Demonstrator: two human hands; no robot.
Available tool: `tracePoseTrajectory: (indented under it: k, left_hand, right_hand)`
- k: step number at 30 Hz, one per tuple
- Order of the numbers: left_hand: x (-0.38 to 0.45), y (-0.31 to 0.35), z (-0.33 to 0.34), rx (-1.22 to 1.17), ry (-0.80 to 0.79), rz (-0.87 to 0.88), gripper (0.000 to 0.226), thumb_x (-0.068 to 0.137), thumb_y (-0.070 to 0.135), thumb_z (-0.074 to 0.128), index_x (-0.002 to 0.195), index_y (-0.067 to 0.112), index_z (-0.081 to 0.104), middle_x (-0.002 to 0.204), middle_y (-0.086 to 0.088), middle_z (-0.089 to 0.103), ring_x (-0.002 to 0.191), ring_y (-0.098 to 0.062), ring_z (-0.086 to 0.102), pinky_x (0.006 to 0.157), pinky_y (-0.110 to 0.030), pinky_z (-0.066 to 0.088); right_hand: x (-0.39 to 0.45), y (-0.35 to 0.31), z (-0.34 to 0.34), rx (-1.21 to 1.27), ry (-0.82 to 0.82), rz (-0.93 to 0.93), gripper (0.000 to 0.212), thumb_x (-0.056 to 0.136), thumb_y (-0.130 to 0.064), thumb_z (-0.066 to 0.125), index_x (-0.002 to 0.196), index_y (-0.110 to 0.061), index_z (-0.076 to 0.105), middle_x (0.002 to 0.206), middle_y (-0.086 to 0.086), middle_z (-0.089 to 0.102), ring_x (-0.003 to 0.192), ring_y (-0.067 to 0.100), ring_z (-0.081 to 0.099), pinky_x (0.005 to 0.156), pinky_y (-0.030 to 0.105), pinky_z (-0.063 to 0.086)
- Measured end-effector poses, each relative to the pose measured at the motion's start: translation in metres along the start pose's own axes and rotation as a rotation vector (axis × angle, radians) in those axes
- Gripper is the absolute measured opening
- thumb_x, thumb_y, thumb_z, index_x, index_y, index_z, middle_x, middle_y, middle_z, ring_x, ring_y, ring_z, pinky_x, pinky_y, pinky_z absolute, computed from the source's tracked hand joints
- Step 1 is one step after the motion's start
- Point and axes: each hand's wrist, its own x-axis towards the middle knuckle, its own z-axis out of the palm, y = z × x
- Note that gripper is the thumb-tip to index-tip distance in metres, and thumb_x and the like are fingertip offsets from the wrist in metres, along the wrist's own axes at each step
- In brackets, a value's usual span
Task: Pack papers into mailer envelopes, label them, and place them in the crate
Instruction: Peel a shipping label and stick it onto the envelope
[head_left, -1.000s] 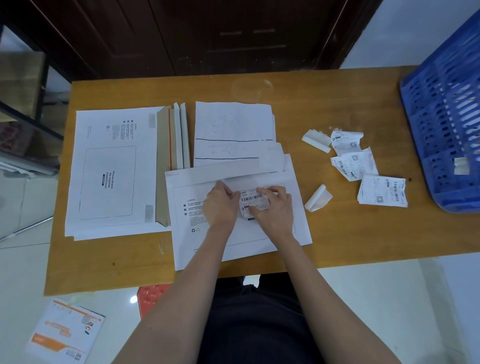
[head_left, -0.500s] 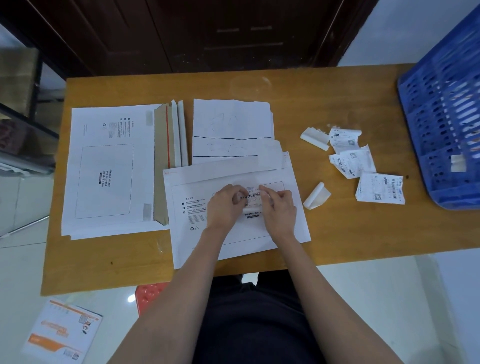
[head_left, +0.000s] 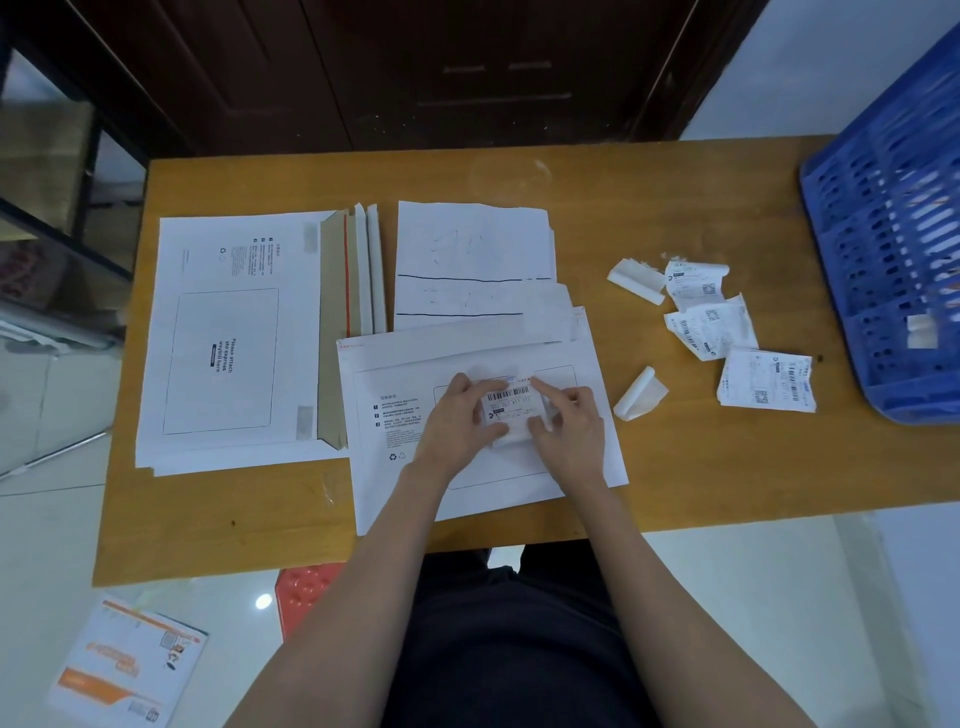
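Note:
A white mailer envelope (head_left: 387, 493) lies flat at the table's front edge, right in front of me. A small barcode label (head_left: 511, 402) sits on its address box. My left hand (head_left: 457, 415) holds the label's left side between finger and thumb. My right hand (head_left: 569, 426) holds the right side, its index finger laid along the top right corner. A curl of white backing (head_left: 511, 440) shows under the label's lower edge. The blue crate (head_left: 893, 234) stands at the table's right end.
A stack of mailer envelopes (head_left: 228, 338) lies at the left, and sheets of paper (head_left: 472, 249) lie behind the envelope. Several loose labels (head_left: 711, 327) and curled backing scraps (head_left: 639, 395) are scattered between me and the crate. An orange leaflet (head_left: 130, 660) lies on the floor.
Both hands have shifted slightly on the label; more of its printed face now shows between them. The envelope has stayed in place.

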Motion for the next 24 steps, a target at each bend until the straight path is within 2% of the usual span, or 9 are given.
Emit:
tracePoseTrajectory:
  k: [3,8,12,15,18,19,20,22,24]
  left_hand:
    - [-0.002,0.000,0.002,-0.009,0.014,-0.004,0.053,0.077,0.014,0.075,0.126,0.027,0.059,0.088,0.011,0.035,0.069,-0.003,0.045,0.069,-0.008,0.038]
    - [-0.003,-0.001,0.005,-0.009,0.052,0.016,0.043,0.087,0.010,0.065,0.127,0.025,0.060,0.092,0.003,0.037,0.070,-0.003,0.047,0.078,-0.020,0.046]
    - [-0.004,-0.001,0.008,0.022,0.086,0.039,0.041,0.089,0.007,0.063,0.127,0.023,0.061,0.093,0.002,0.039,0.069,-0.004,0.048,0.078,-0.021,0.049]
    - [-0.004,-0.002,0.008,0.022,0.081,0.037,0.044,0.087,0.006,0.066,0.127,0.024,0.060,0.092,0.002,0.037,0.067,-0.005,0.047,0.079,-0.023,0.050]
    - [-0.004,-0.002,0.007,0.014,0.062,0.027,0.047,0.085,0.005,0.067,0.129,0.023,0.059,0.093,0.001,0.037,0.067,-0.004,0.046,0.082,-0.022,0.049]
    - [-0.005,-0.002,0.007,0.008,0.054,0.020,0.049,0.085,0.004,0.067,0.129,0.023,0.058,0.094,0.000,0.037,0.067,-0.004,0.046,0.083,-0.022,0.048]
    - [-0.005,-0.001,0.007,0.000,0.045,0.014,0.051,0.084,0.004,0.068,0.130,0.023,0.058,0.095,0.000,0.036,0.068,-0.004,0.045,0.084,-0.020,0.047]
    - [-0.006,0.000,0.006,-0.010,0.027,0.007,0.053,0.084,0.004,0.068,0.132,0.023,0.056,0.096,-0.001,0.035,0.070,-0.003,0.044,0.081,-0.014,0.042]
    - [-0.006,0.000,0.007,-0.017,0.022,0.003,0.054,0.083,0.004,0.068,0.132,0.022,0.055,0.097,-0.001,0.034,0.071,-0.002,0.044,0.077,-0.009,0.038]
  right_hand:
    - [-0.004,0.000,0.000,0.018,0.030,-0.026,0.045,0.079,-0.012,0.066,0.122,-0.025,0.064,0.096,-0.006,0.043,0.085,0.022,0.054,0.084,0.045,0.049]
    - [-0.011,0.004,0.000,0.047,0.052,-0.072,0.037,0.084,-0.014,0.067,0.121,-0.020,0.065,0.102,0.001,0.051,0.096,0.022,0.051,0.088,0.038,0.049]
    - [-0.018,0.008,-0.001,0.083,0.079,-0.101,0.032,0.086,-0.013,0.067,0.117,-0.018,0.068,0.106,0.002,0.054,0.099,0.020,0.050,0.085,0.034,0.049]
    - [-0.021,0.010,-0.003,0.102,0.063,-0.104,0.029,0.088,-0.013,0.066,0.115,-0.020,0.069,0.109,-0.001,0.054,0.102,0.016,0.048,0.084,0.024,0.046]
    - [-0.025,0.010,-0.006,0.098,0.017,-0.104,0.027,0.089,-0.012,0.064,0.114,-0.022,0.070,0.112,-0.002,0.053,0.106,0.014,0.047,0.081,0.007,0.037]
    - [-0.027,0.010,-0.007,0.089,0.006,-0.107,0.027,0.089,-0.011,0.063,0.113,-0.022,0.070,0.114,-0.002,0.053,0.107,0.014,0.047,0.081,0.006,0.037]
    - [-0.028,0.010,-0.008,0.072,0.005,-0.112,0.026,0.089,-0.011,0.063,0.111,-0.022,0.071,0.116,-0.001,0.053,0.108,0.015,0.047,0.082,0.010,0.041]
    - [-0.029,0.006,-0.006,-0.031,0.067,-0.170,0.024,0.086,-0.008,0.065,0.105,-0.021,0.073,0.117,0.002,0.056,0.106,0.022,0.051,0.083,0.026,0.048]
    - [-0.030,0.002,-0.003,-0.181,0.150,-0.280,0.023,0.081,-0.003,0.068,0.095,-0.020,0.074,0.114,0.004,0.061,0.106,0.027,0.053,0.081,0.035,0.048]
